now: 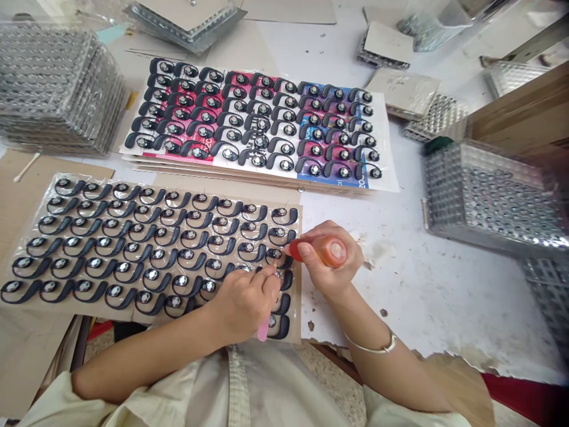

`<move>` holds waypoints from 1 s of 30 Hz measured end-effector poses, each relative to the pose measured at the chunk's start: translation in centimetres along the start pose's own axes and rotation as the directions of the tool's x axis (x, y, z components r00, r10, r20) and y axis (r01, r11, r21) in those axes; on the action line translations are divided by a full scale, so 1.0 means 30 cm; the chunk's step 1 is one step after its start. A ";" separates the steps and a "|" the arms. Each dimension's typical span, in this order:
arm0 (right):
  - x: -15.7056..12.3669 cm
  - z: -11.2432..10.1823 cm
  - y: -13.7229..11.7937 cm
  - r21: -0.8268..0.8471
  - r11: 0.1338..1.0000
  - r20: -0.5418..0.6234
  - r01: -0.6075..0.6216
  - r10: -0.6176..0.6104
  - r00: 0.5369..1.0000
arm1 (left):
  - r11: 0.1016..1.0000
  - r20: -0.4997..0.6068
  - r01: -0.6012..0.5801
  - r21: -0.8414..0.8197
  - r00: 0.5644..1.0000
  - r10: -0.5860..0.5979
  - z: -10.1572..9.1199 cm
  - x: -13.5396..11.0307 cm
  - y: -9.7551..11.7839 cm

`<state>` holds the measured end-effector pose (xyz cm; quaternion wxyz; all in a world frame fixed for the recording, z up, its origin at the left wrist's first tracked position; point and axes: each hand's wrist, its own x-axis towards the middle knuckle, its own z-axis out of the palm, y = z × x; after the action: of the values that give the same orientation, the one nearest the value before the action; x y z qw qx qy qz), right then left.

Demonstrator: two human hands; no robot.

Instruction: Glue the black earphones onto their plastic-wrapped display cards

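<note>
My left hand (246, 299) is closed in a pinch on a thin pink stick (265, 323), its tip down on an ear-hook piece at the right end of the near cardboard sheet (133, 178). Rows of black ear-hook earpieces (133, 249) with silver centres cover that sheet under clear film. My right hand (331, 261) is wrapped around a small orange bottle (329, 250) with a red cap, held on its side just right of the sheet's edge.
A second sheet of black earpieces (262, 118) lies behind on pink, white and blue card. Stacks of clear plastic trays stand at the left (53, 89) and right (493, 196). Cardboard pieces (402, 89) lie at the back. A cotton swab (25, 168) lies at left.
</note>
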<state>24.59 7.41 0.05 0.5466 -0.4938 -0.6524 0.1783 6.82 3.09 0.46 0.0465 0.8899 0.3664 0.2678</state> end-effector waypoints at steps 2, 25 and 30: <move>-0.002 -0.001 0.003 -0.006 1.000 0.000 0.003 -0.003 1.000 | 1.000 -0.018 0.003 0.009 1.000 -0.003 0.004 -0.003 0.002; 0.004 -0.018 -0.020 -0.063 0.995 0.053 0.074 -0.071 0.996 | 0.964 -0.059 0.088 -0.251 0.993 -0.106 0.015 -0.060 -0.025; 0.007 -0.014 -0.017 -0.035 0.989 0.047 0.141 -0.139 0.989 | 0.915 -0.155 0.115 -0.386 0.970 -0.187 0.024 -0.116 -0.044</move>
<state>24.73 7.22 0.70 0.5336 -0.4530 -0.7008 0.1376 4.33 1.78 -2.06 0.2011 0.8042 0.3791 0.4113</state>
